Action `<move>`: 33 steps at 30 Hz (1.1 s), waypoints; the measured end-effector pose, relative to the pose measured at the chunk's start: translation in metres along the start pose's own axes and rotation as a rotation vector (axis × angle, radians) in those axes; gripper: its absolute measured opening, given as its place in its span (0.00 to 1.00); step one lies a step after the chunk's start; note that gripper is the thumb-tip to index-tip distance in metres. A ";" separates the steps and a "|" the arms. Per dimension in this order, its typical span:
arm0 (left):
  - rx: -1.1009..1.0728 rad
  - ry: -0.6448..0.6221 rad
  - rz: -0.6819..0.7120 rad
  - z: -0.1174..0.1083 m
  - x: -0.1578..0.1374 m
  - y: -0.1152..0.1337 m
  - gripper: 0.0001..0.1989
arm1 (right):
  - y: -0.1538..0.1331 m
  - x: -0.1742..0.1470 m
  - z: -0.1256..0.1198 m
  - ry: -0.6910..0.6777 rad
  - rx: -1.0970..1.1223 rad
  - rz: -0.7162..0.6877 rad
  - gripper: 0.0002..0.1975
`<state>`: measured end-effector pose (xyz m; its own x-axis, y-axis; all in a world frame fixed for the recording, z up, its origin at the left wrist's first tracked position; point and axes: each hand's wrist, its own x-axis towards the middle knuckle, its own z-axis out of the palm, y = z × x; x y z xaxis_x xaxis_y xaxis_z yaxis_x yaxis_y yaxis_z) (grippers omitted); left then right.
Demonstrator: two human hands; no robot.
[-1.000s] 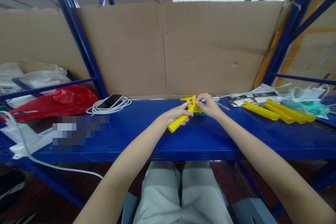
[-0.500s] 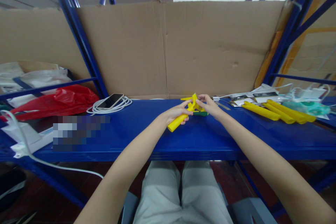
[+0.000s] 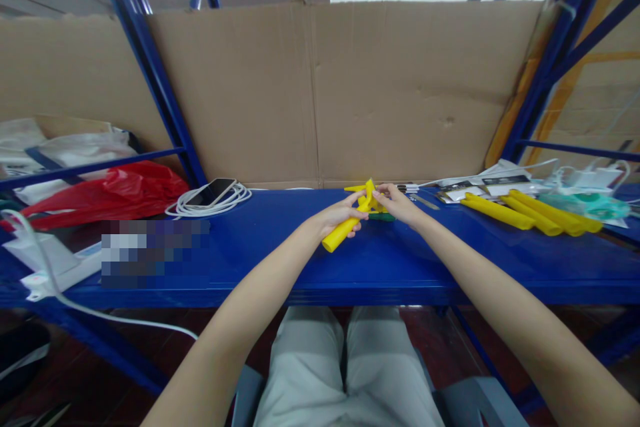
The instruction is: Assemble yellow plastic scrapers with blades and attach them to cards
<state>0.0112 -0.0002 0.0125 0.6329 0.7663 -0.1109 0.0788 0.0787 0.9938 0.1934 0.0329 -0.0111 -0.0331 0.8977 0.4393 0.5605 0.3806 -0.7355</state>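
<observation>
My left hand point(image 3: 345, 215) is closed around a yellow tube point(image 3: 338, 235), which slants from lower left to upper right above the blue table. At its far end the yellow material narrows into an upright strip. The fingertips of my right hand point(image 3: 395, 202) pinch the yellow material at that upper end; exactly what they grip is partly hidden. Just beyond the hands lie more yellow pieces point(image 3: 354, 187) and a green object point(image 3: 383, 217), half covered, its kind unclear.
Several yellow tubes point(image 3: 497, 211) lie on the blue table point(image 3: 270, 260) at right, beside small packets point(image 3: 459, 191) and cables. A phone point(image 3: 214, 193) rests on a coiled white cable at left, near a red bag point(image 3: 135, 190) and a power strip point(image 3: 60, 275). Cardboard point(image 3: 250, 93) stands behind.
Both hands stay nearly in place. The tube's near end has shifted very slightly to the right, and the right fingers have moved a little at its upper end.
</observation>
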 end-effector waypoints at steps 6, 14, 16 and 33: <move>-0.022 0.066 0.012 0.005 -0.003 0.004 0.38 | 0.000 0.001 -0.003 0.021 -0.069 -0.055 0.15; -0.182 0.332 0.120 0.001 0.004 0.006 0.38 | 0.015 0.005 -0.021 -0.136 -0.528 -0.121 0.12; -0.209 0.393 0.128 -0.001 0.005 0.006 0.38 | 0.017 0.003 -0.024 -0.253 -0.573 -0.090 0.12; -0.234 0.460 0.118 -0.003 0.006 0.007 0.36 | 0.010 -0.002 -0.020 -0.307 -0.694 -0.221 0.13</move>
<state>0.0133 0.0067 0.0190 0.2199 0.9749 -0.0344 -0.1794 0.0750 0.9809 0.2158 0.0303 -0.0092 -0.3742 0.8771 0.3012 0.8993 0.4225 -0.1132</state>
